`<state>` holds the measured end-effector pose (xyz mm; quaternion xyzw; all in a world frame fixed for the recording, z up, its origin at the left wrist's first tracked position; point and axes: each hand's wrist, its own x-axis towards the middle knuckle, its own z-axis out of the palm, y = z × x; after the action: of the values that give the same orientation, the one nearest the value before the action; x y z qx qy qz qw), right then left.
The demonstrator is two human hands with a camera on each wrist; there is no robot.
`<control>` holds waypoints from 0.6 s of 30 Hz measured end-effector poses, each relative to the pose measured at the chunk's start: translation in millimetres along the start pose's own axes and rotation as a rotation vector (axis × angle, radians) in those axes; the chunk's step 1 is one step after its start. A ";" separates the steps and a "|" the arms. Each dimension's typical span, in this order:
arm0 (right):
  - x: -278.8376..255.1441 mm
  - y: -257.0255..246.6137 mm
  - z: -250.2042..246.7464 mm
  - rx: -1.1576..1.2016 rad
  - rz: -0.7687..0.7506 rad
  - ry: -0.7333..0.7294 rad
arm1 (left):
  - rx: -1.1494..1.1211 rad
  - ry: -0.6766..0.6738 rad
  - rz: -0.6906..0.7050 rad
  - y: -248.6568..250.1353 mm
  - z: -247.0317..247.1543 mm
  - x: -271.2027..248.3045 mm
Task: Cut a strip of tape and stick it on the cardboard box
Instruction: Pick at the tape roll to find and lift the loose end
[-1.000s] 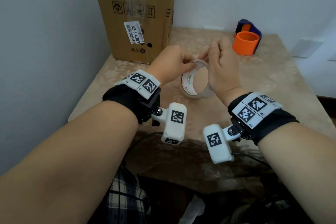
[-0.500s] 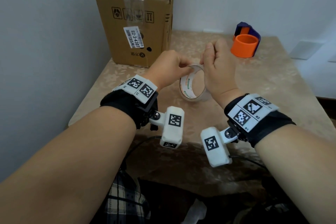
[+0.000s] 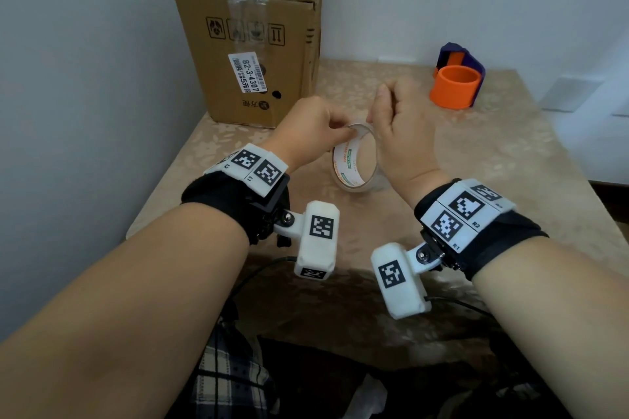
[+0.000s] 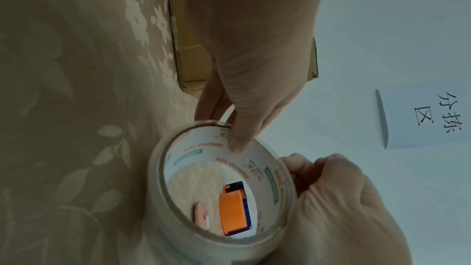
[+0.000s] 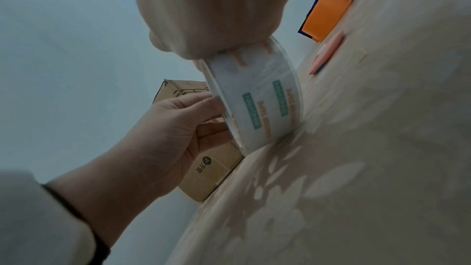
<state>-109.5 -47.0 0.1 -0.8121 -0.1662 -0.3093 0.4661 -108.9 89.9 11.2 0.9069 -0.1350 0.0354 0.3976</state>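
A clear tape roll (image 3: 351, 167) with a printed white core stands on edge on the table in front of the cardboard box (image 3: 252, 44). My left hand (image 3: 343, 129) pinches the roll's top rim. In the left wrist view the thumb sits inside the core (image 4: 221, 160) and a finger outside it. My right hand (image 3: 377, 112) is curled over the top of the roll, fingertips on its outer face (image 5: 262, 104). I cannot make out a loose tape end. The box has old tape and a label across its top seam.
An orange and blue tape dispenser (image 3: 456, 85) stands at the back right of the beige patterned table (image 3: 476, 153). A flat pink object (image 5: 327, 53) lies beside it. The walls run close behind and to the left of the box.
Both hands and the roll have come slightly lower and nearer to me. The right hand's fingers have curled in tighter over the roll's top.
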 end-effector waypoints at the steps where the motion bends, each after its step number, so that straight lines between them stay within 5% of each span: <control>1: 0.2 -0.3 0.0 0.001 -0.005 0.001 | 0.000 0.002 -0.002 -1.4 0.1 -0.1; 18: -0.6 3.6 1.4 0.029 -0.019 0.010 | 0.002 0.021 0.000 -5.6 1.5 1.5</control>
<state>-107.5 -47.6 -3.2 -0.8020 -0.1758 -0.3154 0.4758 -106.0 92.1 6.4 0.9068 -0.1309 0.0454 0.3981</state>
